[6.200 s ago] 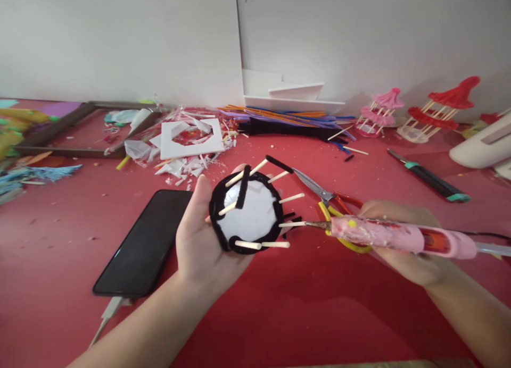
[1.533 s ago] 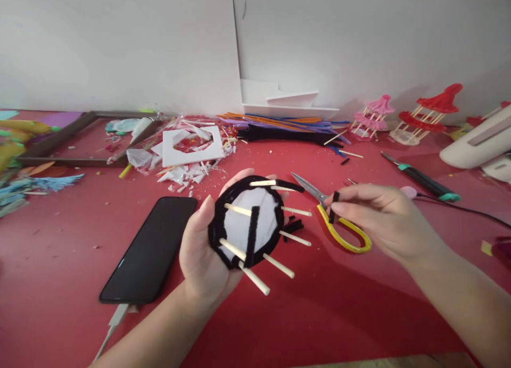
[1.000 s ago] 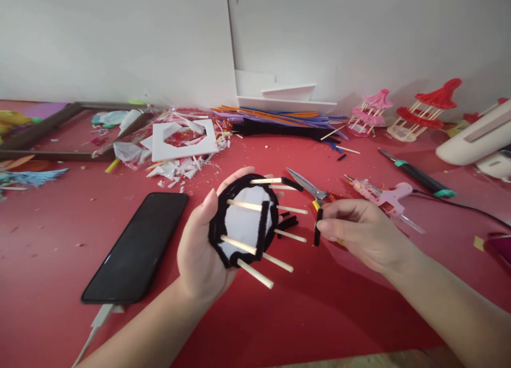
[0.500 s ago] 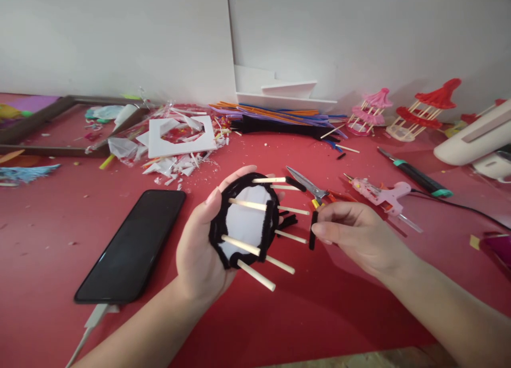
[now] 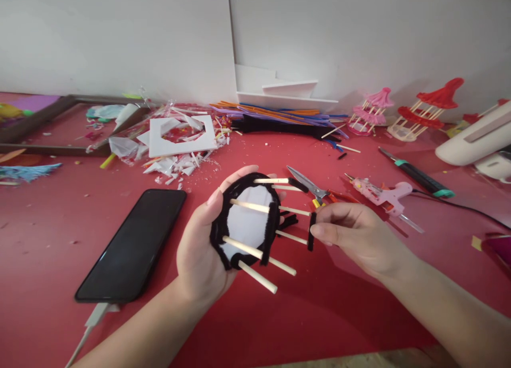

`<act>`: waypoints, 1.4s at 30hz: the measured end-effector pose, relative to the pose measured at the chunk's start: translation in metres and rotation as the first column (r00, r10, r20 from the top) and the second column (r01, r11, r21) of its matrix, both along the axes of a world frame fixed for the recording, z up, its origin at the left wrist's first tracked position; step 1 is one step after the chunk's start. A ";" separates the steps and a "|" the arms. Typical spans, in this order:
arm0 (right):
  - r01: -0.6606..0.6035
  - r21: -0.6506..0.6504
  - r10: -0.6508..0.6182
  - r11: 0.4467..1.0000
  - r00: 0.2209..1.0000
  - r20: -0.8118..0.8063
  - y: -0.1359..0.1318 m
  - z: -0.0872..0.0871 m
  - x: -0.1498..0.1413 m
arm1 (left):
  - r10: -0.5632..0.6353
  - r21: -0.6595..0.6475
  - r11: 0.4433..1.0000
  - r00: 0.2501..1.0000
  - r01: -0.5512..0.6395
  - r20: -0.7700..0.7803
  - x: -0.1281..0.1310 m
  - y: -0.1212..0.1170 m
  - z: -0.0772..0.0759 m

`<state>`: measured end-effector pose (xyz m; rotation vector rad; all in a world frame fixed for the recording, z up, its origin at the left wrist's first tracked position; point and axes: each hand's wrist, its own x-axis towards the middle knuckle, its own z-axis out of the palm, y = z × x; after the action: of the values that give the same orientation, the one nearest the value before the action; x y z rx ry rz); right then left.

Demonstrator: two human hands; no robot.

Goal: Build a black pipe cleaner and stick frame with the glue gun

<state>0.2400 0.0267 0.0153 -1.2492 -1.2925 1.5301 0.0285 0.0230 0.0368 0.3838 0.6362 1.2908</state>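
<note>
Two sticks (image 5: 291,237) at the right of the disc (image 5: 246,225) clasped in the left hand (image 5: 198,251) seem, on my feed, to meet the strip (image 5: 310,239) pinched in the right hand (image 5: 355,235), and I think a sideways push could tilt them loose.

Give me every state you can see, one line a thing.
Left hand: cupped around the white disc.
White disc: tilted, black-rimmed, with wooden sticks projecting.
Right hand: pinching a black pipe-cleaner strip.
Black pipe-cleaner strip: at stick tips, contact unclear.
Smartphone: screen dark, cable plugged in.
Scissors: lying unheld, blades apparently closed.
Glue gun: lying unheld, glue stick protruding.
Teal-and-black tool: lying unheld.
</note>
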 end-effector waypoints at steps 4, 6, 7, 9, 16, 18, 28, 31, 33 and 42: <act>0.001 0.000 -0.001 1.000 1.000 0.002 -0.001 0.000 0.001 | 0.010 0.049 0.999 0.998 -0.007 -0.057 0.002 0.000 -0.001; -0.001 -0.004 0.001 1.000 1.000 0.002 -0.001 0.000 0.001 | 0.004 0.073 0.997 0.997 0.001 -0.071 0.002 0.000 -0.001; -0.003 -0.007 0.003 1.000 1.000 0.004 -0.001 0.000 0.001 | 0.003 0.081 0.997 0.997 0.003 -0.074 0.002 0.000 -0.002; -0.002 -0.012 0.002 1.000 1.000 0.008 -0.001 0.001 0.000 | 0.000 0.087 0.996 0.997 0.006 -0.071 0.001 -0.001 -0.002; 0.001 -0.028 -0.001 1.000 1.000 0.003 -0.001 0.000 0.000 | -0.014 0.084 0.996 0.998 0.019 -0.065 0.000 -0.002 -0.002; -0.002 -0.030 0.003 1.000 1.000 0.007 -0.001 -0.001 0.000 | -0.017 0.084 0.996 0.997 0.023 -0.073 0.001 -0.002 -0.002; -0.003 -0.032 0.004 0.999 1.000 0.018 0.000 -0.002 0.001 | -0.030 0.121 0.992 0.994 0.043 -0.108 0.000 -0.003 -0.003; -0.003 -0.037 0.004 0.999 1.000 0.016 0.000 -0.002 0.000 | -0.025 0.131 0.991 0.994 0.039 -0.107 0.000 -0.002 -0.003; -0.001 -0.040 0.002 0.999 1.000 0.013 0.000 -0.001 -0.001 | -0.026 0.135 0.990 0.994 0.040 -0.106 0.001 -0.002 -0.003; -0.011 -0.002 0.011 1.000 1.000 0.004 0.000 -0.003 -0.002 | -0.016 0.108 0.994 0.993 0.029 -0.116 0.000 -0.003 -0.002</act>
<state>0.2377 0.0262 0.0121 -1.2490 -1.3020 1.5380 0.0286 0.0195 0.0347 0.5573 0.6579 1.2923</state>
